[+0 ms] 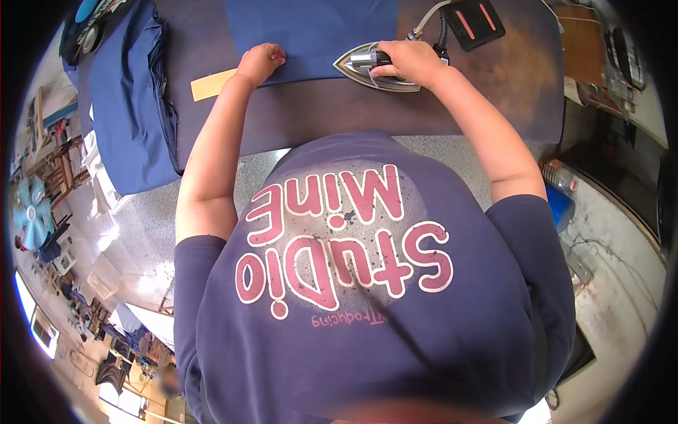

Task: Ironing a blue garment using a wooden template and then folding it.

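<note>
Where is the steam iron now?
In the head view, the steam iron is above and right of centre, in the right hand, at the edge of the blue cloth.

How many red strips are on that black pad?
2: left strip and right strip, side by side on the black pad beyond the iron; pad's top may be cropped.

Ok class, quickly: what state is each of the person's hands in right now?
Left hand: fingers curled at the blue cloth; whether they pinch it cannot be told.
Right hand: closed, holding the iron.
</note>
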Motion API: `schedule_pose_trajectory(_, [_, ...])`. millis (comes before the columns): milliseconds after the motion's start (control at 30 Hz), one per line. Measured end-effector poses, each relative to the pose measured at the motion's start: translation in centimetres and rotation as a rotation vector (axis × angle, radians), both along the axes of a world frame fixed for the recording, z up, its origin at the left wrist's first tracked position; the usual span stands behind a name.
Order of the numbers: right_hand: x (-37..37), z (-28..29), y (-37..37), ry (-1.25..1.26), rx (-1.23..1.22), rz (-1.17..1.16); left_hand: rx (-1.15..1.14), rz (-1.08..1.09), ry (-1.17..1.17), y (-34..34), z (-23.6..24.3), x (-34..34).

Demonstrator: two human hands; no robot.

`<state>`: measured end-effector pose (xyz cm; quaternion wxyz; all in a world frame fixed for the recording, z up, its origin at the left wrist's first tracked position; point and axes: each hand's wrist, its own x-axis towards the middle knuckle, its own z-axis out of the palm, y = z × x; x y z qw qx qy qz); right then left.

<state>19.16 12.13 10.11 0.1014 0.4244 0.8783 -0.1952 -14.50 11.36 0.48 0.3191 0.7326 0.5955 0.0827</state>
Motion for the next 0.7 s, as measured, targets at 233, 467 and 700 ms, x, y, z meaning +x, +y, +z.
schedule_pose_trajectory(233, [-0.8,0.5,-0.8,-0.005,-0.002,-0.037,-0.341,0.008,0.002,2.2,0.7,-1.2])
schedule_pose_trajectory(467, [-1.0,0.6,-0.9,-0.022,0.033,-0.064,-0.435,0.096,0.049,2.6,1.1,-5.9])
schedule_pose_trajectory(700, [-0.9,0.2,-0.8,-0.025,0.045,-0.076,-0.443,0.077,0.026,3.1,0.1,-7.8])
